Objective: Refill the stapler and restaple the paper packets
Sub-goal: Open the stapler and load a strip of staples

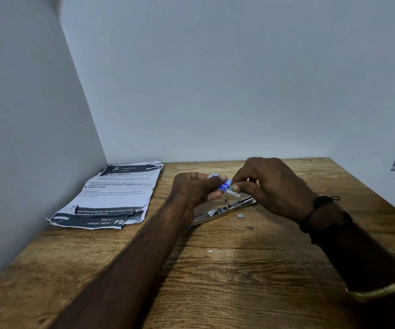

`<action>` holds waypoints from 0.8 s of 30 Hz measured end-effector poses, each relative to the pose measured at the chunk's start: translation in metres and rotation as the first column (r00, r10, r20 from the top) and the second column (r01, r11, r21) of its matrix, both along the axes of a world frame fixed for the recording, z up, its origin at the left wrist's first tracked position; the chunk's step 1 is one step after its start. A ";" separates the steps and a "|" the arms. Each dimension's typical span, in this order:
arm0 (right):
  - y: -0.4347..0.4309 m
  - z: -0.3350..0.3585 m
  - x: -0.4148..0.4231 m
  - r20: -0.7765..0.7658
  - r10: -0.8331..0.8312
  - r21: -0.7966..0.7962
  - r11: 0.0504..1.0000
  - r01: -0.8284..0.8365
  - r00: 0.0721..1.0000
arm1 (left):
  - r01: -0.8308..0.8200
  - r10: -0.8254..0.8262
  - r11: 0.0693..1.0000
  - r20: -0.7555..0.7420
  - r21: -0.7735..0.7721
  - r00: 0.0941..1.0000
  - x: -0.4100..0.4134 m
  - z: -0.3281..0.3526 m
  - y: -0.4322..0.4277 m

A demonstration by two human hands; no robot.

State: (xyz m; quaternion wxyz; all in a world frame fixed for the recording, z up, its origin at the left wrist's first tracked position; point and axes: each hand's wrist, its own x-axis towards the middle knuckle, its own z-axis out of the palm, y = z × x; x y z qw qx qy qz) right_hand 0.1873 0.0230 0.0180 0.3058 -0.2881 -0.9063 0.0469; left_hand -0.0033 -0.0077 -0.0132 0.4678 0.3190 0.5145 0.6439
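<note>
Stapler (222, 210) lies open beneath left hand (191, 188) and right hand (270, 184), both pinching staple box (225, 185).

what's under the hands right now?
The opened stapler lies flat on the table below both hands, its left end hidden by the left wrist. A small staple piece sits beside it. Whether its tray holds staples is unclear.
</note>
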 end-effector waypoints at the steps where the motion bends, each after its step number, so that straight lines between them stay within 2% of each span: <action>1: 0.000 0.000 0.000 -0.033 0.006 -0.004 1.000 -0.006 0.999 | -0.002 0.002 1.000 0.001 0.000 1.000 -0.001 0.001 0.000; 4: 0.004 0.000 0.001 -0.134 -0.020 -0.016 1.000 0.018 0.991 | -0.015 0.015 1.000 0.018 -0.003 1.000 -0.006 0.003 0.000; 9: 0.002 0.000 0.002 -0.090 0.023 -0.219 0.975 -0.042 0.996 | -0.012 0.013 1.000 0.028 -0.006 1.000 -0.010 0.004 -0.001; 14: 0.002 0.000 -0.001 -0.155 0.020 -0.196 0.979 -0.051 0.988 | 0.021 -0.021 1.000 0.021 -0.006 1.000 -0.007 0.006 -0.002; 24: 0.003 -0.004 -0.003 -0.129 0.015 -0.148 0.988 -0.034 0.992 | 0.061 -0.061 0.998 -0.017 -0.001 0.998 -0.003 0.002 0.000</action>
